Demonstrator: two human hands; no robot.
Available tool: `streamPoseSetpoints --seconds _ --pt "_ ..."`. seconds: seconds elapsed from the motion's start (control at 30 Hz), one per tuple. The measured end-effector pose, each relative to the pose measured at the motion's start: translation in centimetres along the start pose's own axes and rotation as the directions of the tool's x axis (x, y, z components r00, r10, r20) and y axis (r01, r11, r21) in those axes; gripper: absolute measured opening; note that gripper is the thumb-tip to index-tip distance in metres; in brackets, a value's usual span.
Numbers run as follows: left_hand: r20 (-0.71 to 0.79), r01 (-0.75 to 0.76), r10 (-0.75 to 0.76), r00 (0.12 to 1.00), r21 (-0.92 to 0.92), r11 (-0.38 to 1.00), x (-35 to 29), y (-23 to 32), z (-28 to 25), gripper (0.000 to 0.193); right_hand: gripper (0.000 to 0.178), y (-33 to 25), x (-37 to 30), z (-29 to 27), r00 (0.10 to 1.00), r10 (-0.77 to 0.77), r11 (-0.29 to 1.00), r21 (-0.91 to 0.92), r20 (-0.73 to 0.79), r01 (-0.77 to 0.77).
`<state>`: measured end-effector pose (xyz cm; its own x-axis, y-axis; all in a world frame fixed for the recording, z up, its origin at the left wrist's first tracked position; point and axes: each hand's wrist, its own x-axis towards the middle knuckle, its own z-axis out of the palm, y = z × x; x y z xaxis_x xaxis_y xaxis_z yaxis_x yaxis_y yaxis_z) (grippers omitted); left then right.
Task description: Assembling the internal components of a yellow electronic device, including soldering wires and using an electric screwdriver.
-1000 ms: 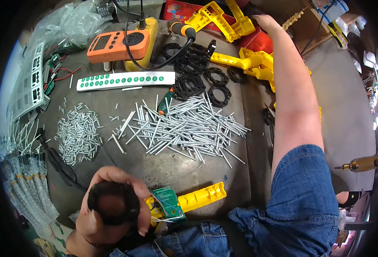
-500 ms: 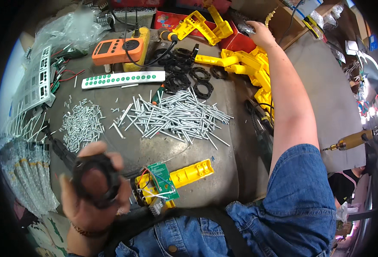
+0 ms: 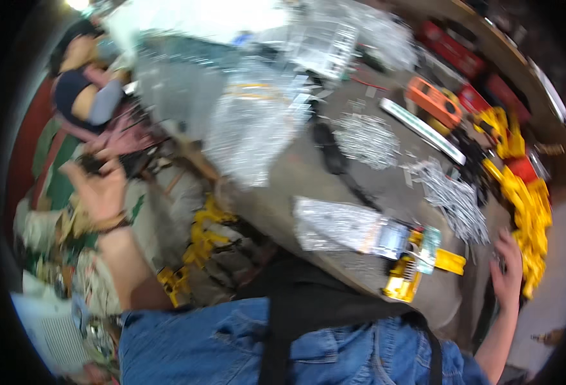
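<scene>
My left hand (image 3: 103, 192) is stretched out to the far left, away from the table, its fingers around a black ring-shaped plastic part (image 3: 91, 164) that is blurred. My right hand (image 3: 509, 273) is over the right side of the table, between a pile of long silver pins (image 3: 453, 202) and a heap of yellow plastic housings (image 3: 527, 221). Its fingers are bent and smeared by motion, so whether they hold anything does not show. An opened yellow housing (image 3: 403, 282) with a green circuit board (image 3: 428, 249) lies near the table's front edge, beside a bubble-wrap bag (image 3: 337, 224).
Short silver screws (image 3: 366, 141) form a pile near a white strip with green dots (image 3: 424, 131) and an orange meter (image 3: 434, 101). Plastic bags (image 3: 251, 122) cover the table's left end. More yellow housings (image 3: 203, 234) are below the left edge. A co-worker (image 3: 90, 83) sits at far left.
The view has swung left. My left hand has moved with the black ring from above the table to beyond its left edge. My right hand has drawn back from the red box.
</scene>
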<state>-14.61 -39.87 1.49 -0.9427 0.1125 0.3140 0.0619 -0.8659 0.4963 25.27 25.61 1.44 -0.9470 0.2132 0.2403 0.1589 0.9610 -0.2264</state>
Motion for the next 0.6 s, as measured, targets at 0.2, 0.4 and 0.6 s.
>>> streamPoseSetpoints --seconds 0.2,0.4,0.6 --pt "-0.669 0.011 0.013 0.744 0.031 0.999 -0.8 0.5 -13.1 0.026 0.033 -5.7 -5.1 1.1 0.97 0.243 0.952 0.195 -0.017 -0.235" --pt "-0.525 0.149 -0.042 0.85 0.164 0.975 11.0 2.5 -16.4 0.039 0.027 -9.0 -5.8 2.3 0.973 0.225 0.966 0.136 -0.041 -0.218" --pt "-0.379 -0.004 0.098 0.92 0.241 0.97 29.9 9.1 -13.6 0.058 0.028 -13.4 -5.6 2.9 0.968 0.249 0.947 0.217 -0.03 -0.237"
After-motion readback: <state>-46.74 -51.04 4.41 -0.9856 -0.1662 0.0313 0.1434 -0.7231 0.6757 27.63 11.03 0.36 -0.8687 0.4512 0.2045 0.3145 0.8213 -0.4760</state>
